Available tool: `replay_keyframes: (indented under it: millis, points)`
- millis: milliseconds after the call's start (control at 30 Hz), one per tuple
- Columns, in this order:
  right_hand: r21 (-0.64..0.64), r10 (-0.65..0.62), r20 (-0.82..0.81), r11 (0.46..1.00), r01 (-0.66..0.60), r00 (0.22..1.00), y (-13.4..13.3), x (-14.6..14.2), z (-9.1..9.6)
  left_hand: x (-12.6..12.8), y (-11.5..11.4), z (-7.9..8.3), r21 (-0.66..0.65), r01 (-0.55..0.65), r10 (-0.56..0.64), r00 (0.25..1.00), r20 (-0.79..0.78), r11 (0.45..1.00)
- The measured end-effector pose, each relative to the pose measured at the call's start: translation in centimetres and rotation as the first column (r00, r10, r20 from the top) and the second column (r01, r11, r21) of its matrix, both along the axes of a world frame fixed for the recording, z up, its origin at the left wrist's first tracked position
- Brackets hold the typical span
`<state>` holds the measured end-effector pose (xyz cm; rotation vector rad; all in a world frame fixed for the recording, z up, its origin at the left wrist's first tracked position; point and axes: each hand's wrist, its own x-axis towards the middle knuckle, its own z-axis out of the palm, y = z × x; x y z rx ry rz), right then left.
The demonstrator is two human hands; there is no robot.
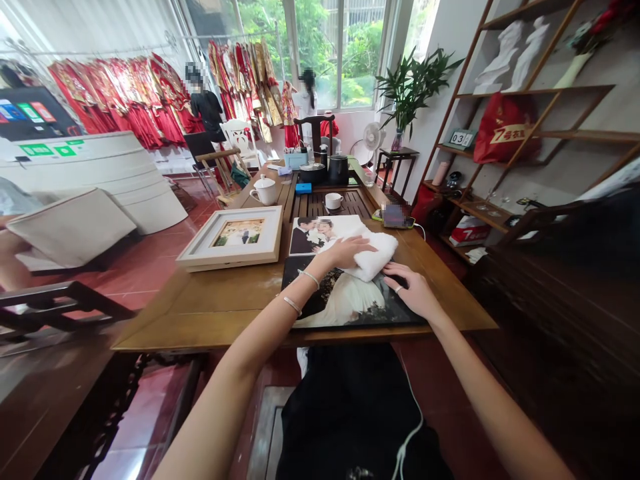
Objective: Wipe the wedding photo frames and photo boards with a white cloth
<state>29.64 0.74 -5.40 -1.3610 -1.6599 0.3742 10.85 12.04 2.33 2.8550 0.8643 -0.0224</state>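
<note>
A photo album (pixel 345 300) lies on the wooden table in front of me. Its lower part shows a pale flowing gown on a dark ground, its upper part a printed picture of a couple (pixel 307 237). A folded white towel (pixel 383 257) rests on its upper right. My left hand (pixel 350 252) lies on the towel, its fingers stretched out over the cloth. At the album's right side my right hand (pixel 413 290) is open, fingertips beside the towel's lower edge and thumb apart. The surface under the towel is hidden.
A framed photo (pixel 235 237) stands left of the album. Farther back are a lidded cup (pixel 264 191), a small white cup (pixel 333 201), a tea tray (pixel 313 205), a black kettle (pixel 338 170) and a phone (pixel 395 216) with a cable. Two people stand near red garments (pixel 125 100).
</note>
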Motion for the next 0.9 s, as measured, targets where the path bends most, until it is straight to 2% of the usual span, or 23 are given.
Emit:
replay_keyframes:
  millis: [167,267,367,467,567,667,767,900]
  points:
    - [-0.015,0.002,0.004,1.0,-0.002,1.0,0.1,0.1,-0.1,-0.7,-2.3,0.5,0.016,-0.022,0.022,1.0,-0.011,1.0]
    - [-0.021,0.022,0.004,1.0,-0.022,1.0,0.2,0.2,-0.1,-1.4,-4.8,0.7,0.063,-0.081,0.082,0.996,-0.018,0.995]
    - [-0.015,0.014,-0.003,1.0,-0.014,1.0,0.2,0.2,-0.1,-1.6,-8.8,0.4,0.112,-0.213,0.216,0.976,-0.014,0.97]
    - [-0.014,0.028,-0.019,1.0,-0.028,0.999,0.1,0.3,-0.2,-0.2,-13.7,-0.3,0.135,-0.4,0.401,0.916,0.027,0.906]
    - [-0.043,0.039,-0.05,0.998,-0.041,0.998,0.0,0.5,-0.1,2.0,-18.2,-1.2,0.123,-0.497,0.499,0.867,0.014,0.859]
    - [-0.043,0.059,-0.092,0.997,-0.063,0.994,-0.2,0.6,0.1,3.4,-21.3,-1.9,0.136,-0.529,0.532,0.847,0.02,0.837]
    - [-0.02,0.101,-0.108,0.994,-0.103,0.989,-0.2,0.7,0.2,2.6,-22.2,-2.0,0.102,-0.485,0.485,0.874,0.021,0.869]
    - [-0.01,0.087,-0.082,0.996,-0.088,0.993,-0.1,0.4,0.2,-0.3,-20.9,-1.3,0.065,-0.449,0.448,0.894,0.028,0.891]
